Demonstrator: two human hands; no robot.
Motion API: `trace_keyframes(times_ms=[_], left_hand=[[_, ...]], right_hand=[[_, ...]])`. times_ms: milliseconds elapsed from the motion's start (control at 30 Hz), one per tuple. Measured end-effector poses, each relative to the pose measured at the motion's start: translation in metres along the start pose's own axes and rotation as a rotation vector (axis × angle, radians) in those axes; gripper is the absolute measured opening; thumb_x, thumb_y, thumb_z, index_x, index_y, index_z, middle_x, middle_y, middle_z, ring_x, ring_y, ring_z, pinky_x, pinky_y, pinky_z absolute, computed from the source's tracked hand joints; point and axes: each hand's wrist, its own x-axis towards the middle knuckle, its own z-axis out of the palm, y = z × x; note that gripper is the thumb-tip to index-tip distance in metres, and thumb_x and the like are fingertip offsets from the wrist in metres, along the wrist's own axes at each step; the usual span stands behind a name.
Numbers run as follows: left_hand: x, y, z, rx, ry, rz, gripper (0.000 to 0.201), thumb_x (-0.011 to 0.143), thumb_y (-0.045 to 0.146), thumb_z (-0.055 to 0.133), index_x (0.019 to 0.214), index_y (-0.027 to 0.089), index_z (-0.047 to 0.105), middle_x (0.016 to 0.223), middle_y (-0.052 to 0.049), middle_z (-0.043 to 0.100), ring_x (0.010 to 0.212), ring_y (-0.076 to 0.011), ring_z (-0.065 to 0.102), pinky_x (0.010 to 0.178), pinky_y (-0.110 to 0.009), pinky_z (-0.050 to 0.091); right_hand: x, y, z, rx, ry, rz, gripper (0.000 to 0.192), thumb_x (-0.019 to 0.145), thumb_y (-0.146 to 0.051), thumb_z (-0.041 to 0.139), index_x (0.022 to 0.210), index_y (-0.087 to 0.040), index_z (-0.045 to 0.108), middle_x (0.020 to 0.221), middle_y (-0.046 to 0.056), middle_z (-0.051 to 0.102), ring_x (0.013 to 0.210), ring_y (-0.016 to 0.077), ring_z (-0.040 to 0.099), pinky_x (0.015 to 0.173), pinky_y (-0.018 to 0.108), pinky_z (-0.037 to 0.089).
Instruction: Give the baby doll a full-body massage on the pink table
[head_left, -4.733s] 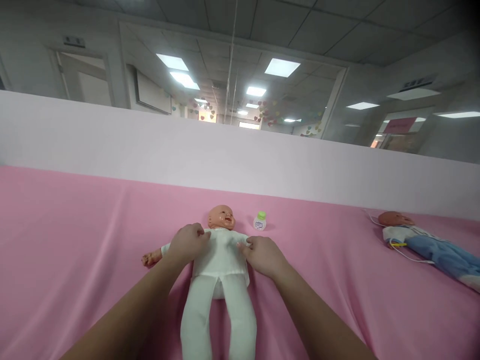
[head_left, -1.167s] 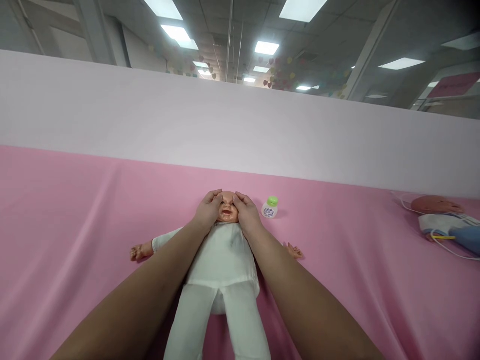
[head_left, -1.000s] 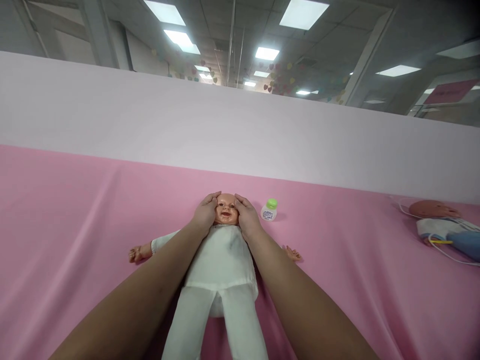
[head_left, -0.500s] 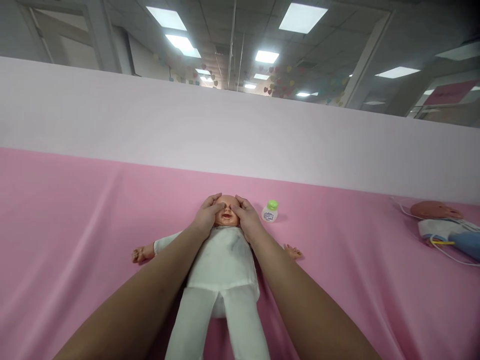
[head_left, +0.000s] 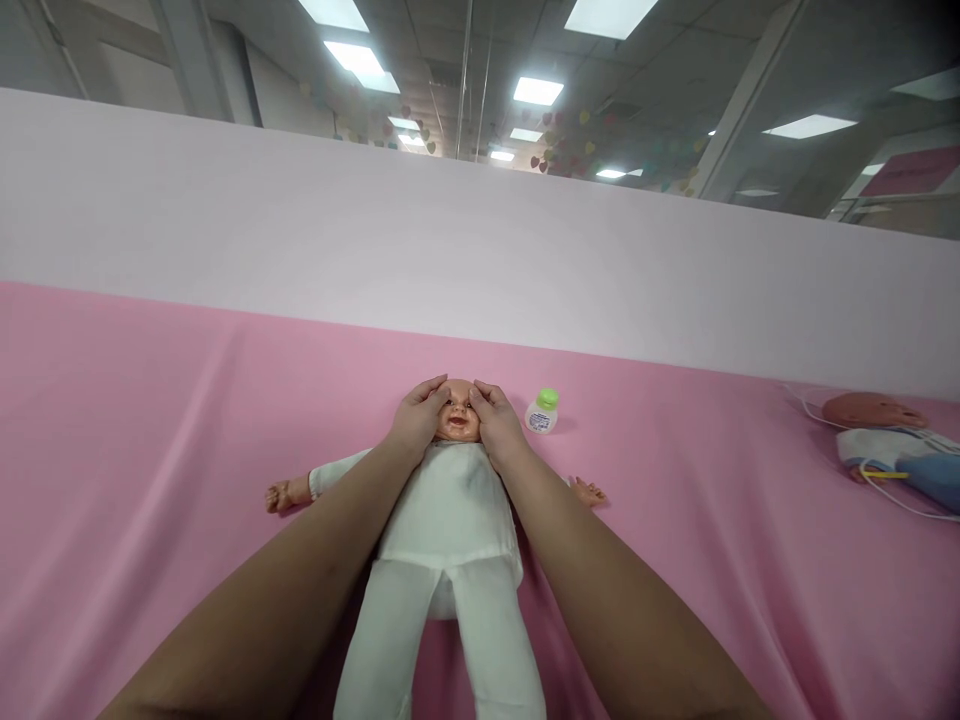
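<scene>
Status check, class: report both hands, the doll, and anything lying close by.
Left hand and right hand cup the doll's head, thumbs on its face. Doll flat on its back on pink cloth. Small bottle beside the head, untouched.

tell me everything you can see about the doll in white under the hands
The doll lies on its back on the pink cloth, head away from the camera. It has a glossy plastic-looking head, open smiling mouth, soft white top and trousers, bare hands spread sideways. The left hand and right hand cup its face, thumbs over the eyes.
</scene>
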Motion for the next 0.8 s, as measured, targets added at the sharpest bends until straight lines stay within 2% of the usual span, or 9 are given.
trace_keyframes(times_ms=[233,433,633,800], left_hand=[[-0.001,0.0,-0.003,-0.023,0.032,-0.01,0.04,0.087,0.018,0.064,0.124,0.022,0.078,0.13,-0.01,0.075,0.118,-0.0253,0.07,0.104,-0.039,0.056],[-0.002,-0.001,-0.005,-0.077,0.017,-0.008,0.043,0.083,0.021,0.067,0.124,0.021,0.077,0.125,-0.011,0.077,0.112,-0.0268,0.072,0.099,-0.041,0.059],[-0.002,-0.005,-0.006,0.011,-0.089,0.048,0.056,0.075,0.029,0.083,0.129,0.022,0.069,0.115,-0.01,0.077,0.101,-0.0267,0.074,0.088,-0.04,0.061],[0.0,-0.005,-0.004,0.105,-0.024,0.069,0.054,0.074,0.034,0.084,0.125,0.022,0.072,0.119,-0.012,0.075,0.105,-0.0284,0.073,0.091,-0.041,0.059]], right_hand=[[-0.002,-0.002,-0.004,0.189,-0.072,0.108,0.049,0.08,-0.039,0.078,0.127,-0.029,0.07,0.14,0.004,0.069,0.131,0.0266,0.063,0.114,0.046,0.049],[-0.008,-0.007,-0.009,0.242,-0.128,0.151,0.056,0.075,-0.034,0.084,0.129,-0.032,0.07,0.145,0.003,0.066,0.132,0.028,0.063,0.115,0.047,0.049],[-0.009,-0.01,-0.007,0.136,-0.143,0.097,0.063,0.073,-0.043,0.089,0.129,-0.028,0.065,0.137,0.006,0.069,0.125,0.0278,0.066,0.109,0.046,0.054],[-0.002,-0.007,-0.005,0.059,-0.1,0.049,0.06,0.069,-0.048,0.09,0.121,-0.027,0.067,0.128,0.006,0.072,0.121,0.0271,0.067,0.104,0.045,0.055]])
